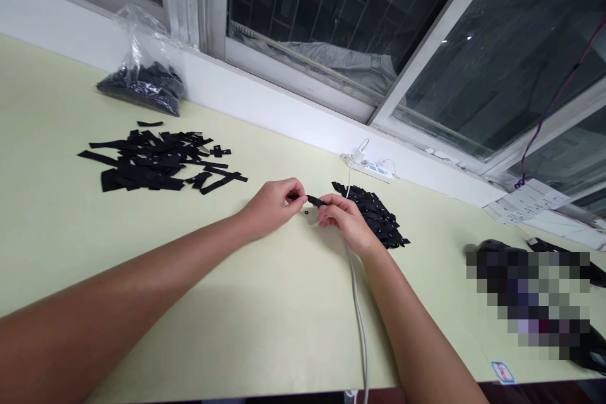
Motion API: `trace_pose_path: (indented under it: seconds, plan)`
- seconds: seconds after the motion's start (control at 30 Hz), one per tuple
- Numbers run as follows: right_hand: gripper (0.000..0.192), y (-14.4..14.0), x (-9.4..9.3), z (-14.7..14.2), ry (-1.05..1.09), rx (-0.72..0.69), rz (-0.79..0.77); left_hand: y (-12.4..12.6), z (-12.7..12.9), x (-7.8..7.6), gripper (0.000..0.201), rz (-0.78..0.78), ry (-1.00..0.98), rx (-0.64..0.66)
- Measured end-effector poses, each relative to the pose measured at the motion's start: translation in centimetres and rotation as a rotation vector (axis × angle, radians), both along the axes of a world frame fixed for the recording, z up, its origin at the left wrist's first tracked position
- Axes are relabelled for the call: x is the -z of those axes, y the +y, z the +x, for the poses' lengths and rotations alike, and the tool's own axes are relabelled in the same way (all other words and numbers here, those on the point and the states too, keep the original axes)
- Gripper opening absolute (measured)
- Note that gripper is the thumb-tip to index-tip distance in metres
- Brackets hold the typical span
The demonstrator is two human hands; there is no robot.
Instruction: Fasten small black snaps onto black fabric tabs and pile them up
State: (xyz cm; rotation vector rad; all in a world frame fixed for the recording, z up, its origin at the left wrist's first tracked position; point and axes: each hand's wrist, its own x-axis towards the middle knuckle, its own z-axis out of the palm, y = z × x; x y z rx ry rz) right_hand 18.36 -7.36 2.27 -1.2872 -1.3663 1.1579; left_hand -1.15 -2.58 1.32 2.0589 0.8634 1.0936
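Observation:
Between my two hands a short black fabric strip (pixel 315 201) is stretched just above the table. My left hand (pixel 279 203) pinches its left end between thumb and fingers. At the other end, my right hand (pixel 344 219) has its thumb and fingers closed on the strip. A small black ring-like piece (pixel 306 212) lies on the table below the strip. To the left spreads a loose pile of black strips (pixel 151 161), some with small light marks. Partly behind my right hand is a denser pile of black strips (pixel 376 214).
A clear plastic bag (pixel 142 79) of black pieces stands at the back left. A white power strip (pixel 372 168) lies by the wall, and a white cable (pixel 356 303) runs past my right hand to the front edge. Blurred-out dark items (pixel 534 303) lie at the right.

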Motion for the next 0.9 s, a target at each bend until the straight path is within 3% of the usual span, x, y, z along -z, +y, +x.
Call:
trace_pose_path:
  seconds: [0.13,0.27,0.4,0.67,0.9]
  plan:
    - [0.017,0.3,0.6,0.6,-0.086,0.005,0.038,0.4,-0.3,-0.2,0.013,0.045,0.012,-0.109]
    - [0.02,0.5,1.4,1.0,-0.453,0.085,0.163,0.8,-0.6,-0.2,0.013,0.088,0.04,-0.142]
    - [0.017,0.0,1.2,0.6,-0.754,0.051,0.276,1.1,-0.8,0.0,0.012,0.138,0.077,-0.122]
    - [0.018,0.6,1.9,-0.5,-0.931,0.108,0.376,1.4,-0.9,0.2,0.016,0.206,0.178,-0.06]
    - [0.016,1.0,1.9,-1.4,-1.054,0.091,0.342,1.1,-0.9,0.0,0.019,0.227,0.245,0.044]
